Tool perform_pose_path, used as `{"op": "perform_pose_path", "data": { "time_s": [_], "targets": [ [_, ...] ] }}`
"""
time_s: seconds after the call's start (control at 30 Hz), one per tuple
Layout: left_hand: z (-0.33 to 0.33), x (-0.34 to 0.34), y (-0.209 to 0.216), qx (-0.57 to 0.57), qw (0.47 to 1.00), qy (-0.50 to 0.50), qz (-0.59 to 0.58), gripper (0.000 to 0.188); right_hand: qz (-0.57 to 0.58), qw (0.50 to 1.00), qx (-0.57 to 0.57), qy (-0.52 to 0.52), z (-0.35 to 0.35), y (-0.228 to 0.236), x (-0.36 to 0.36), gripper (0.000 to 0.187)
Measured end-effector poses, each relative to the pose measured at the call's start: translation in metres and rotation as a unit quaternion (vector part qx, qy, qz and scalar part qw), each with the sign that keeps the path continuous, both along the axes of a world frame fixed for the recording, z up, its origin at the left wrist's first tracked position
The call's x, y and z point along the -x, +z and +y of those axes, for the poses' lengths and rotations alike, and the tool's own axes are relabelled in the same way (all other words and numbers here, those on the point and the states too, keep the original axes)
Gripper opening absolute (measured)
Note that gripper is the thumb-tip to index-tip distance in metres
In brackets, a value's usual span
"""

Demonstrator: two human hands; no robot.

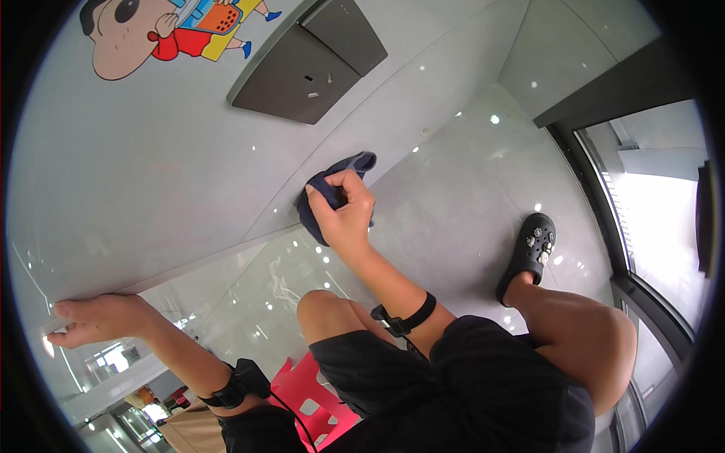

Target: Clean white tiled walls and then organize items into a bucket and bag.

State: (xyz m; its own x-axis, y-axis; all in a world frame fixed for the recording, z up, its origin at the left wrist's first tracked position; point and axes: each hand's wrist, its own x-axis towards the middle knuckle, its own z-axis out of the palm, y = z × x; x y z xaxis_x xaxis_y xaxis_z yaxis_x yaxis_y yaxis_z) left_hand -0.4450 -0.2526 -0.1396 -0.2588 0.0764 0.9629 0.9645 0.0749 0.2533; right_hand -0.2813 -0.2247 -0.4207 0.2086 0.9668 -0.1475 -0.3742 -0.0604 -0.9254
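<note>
My right hand [347,214] is closed on a crumpled dark blue cloth [309,219], thumb and fingers bunching it. The cloth lies against the lower part of a glossy light grey wall [174,174], close to where it meets the floor; one folded end sticks out past my knuckles. Over at the far left, my left hand [102,318] holds nothing. Its fingers are apart, and it appears to rest along the wall's edge, though the contact is partly hidden.
A dark grey panel [294,75] is mounted on the wall, beside a cartoon figure [177,38]. A black-framed glass door [612,204] stands at the right. A pink-red plastic stool [306,385] is beneath me. My foot in a black clog [533,249] is on the grey tiled floor [445,204].
</note>
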Motion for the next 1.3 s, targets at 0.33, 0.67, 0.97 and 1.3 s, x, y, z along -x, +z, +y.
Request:
{"op": "perform_pose_path", "data": {
  "time_s": [0.33,0.67,0.97,1.3],
  "targets": [
    [-0.002,-0.007,0.001,-0.001,1.000,0.006,-0.025,0.090,-0.032,0.998,-0.034,-0.034,0.001,0.013,-0.003,0.019],
    [-0.004,0.010,-0.072,-0.002,0.986,-0.071,-0.150,0.062,-0.104,0.989,0.054,-0.094,-0.002,-0.086,-0.003,0.026],
    [0.007,-0.008,-0.090,-0.004,0.996,0.019,-0.092,0.065,-0.039,0.953,0.280,-0.113,0.054,-0.232,-0.062,0.027],
    [0.007,-0.004,-0.088,0.009,0.998,0.000,-0.065,0.073,-0.118,0.941,0.289,-0.131,0.062,-0.236,-0.063,0.024]
  ]
}}
